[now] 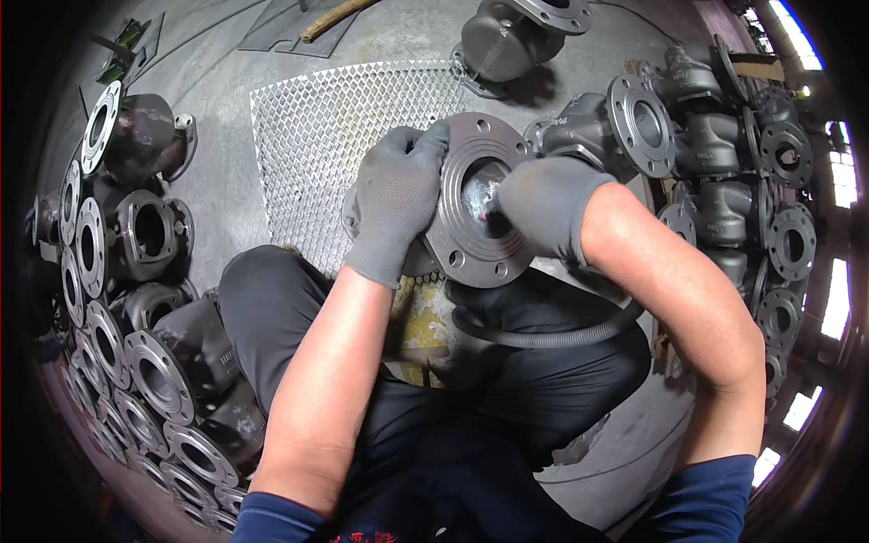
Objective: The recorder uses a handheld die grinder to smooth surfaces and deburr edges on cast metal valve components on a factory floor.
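A dark grey cast valve body is in front of me, its round flange facing up toward me and tilted. My left hand, in a grey glove, is closed round the left rim of that flange. At the flange's bore is my right hand, also gloved, with its fingers curled in at the opening. Whatever it may hold is hidden by the glove. Inside the bore a shiny, pale surface shows, with a small reddish spot by my right fingers. A grey ribbed hose curves across my lap below the right hand.
Expanded metal mesh lies on the floor ahead. Many flanged castings stand at the left and right. Another casting sits beyond the mesh. A wooden stick lies at the far edge.
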{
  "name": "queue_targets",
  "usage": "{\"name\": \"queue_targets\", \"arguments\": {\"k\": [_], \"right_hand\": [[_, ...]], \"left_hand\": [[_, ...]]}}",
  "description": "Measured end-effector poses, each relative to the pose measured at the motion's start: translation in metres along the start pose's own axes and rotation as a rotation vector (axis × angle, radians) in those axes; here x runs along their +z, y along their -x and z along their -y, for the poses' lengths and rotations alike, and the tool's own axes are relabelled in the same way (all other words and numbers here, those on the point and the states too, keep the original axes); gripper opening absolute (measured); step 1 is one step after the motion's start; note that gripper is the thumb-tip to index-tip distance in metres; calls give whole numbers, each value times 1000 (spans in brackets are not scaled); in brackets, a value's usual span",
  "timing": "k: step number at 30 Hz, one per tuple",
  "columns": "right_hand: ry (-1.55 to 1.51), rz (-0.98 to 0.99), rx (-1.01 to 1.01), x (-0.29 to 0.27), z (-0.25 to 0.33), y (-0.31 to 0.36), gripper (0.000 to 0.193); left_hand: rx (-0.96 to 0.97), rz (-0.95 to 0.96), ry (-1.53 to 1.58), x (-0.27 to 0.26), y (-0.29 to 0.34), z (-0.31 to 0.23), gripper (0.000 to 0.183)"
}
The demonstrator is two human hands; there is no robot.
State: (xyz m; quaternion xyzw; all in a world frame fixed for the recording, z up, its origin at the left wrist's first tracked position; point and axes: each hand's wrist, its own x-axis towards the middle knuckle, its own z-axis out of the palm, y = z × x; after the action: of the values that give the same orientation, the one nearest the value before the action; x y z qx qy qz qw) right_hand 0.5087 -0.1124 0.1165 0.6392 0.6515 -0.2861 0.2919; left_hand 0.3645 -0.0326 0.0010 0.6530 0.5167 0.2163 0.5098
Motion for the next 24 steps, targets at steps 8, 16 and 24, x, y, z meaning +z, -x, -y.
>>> {"name": "queue_targets", "arguments": {"k": [8, 16, 24], "right_hand": [[-27, -31, -18, -3, 5, -3, 21], [-25, -3, -19, -1, 2, -4, 21], [-6, 54, 7, -13, -3, -1, 26]], "left_hand": [[38, -14, 32, 2, -1, 0, 49], [-33, 23, 23, -1, 1, -5, 52], [-35, 22, 49, 1, 1, -2, 51]]}}
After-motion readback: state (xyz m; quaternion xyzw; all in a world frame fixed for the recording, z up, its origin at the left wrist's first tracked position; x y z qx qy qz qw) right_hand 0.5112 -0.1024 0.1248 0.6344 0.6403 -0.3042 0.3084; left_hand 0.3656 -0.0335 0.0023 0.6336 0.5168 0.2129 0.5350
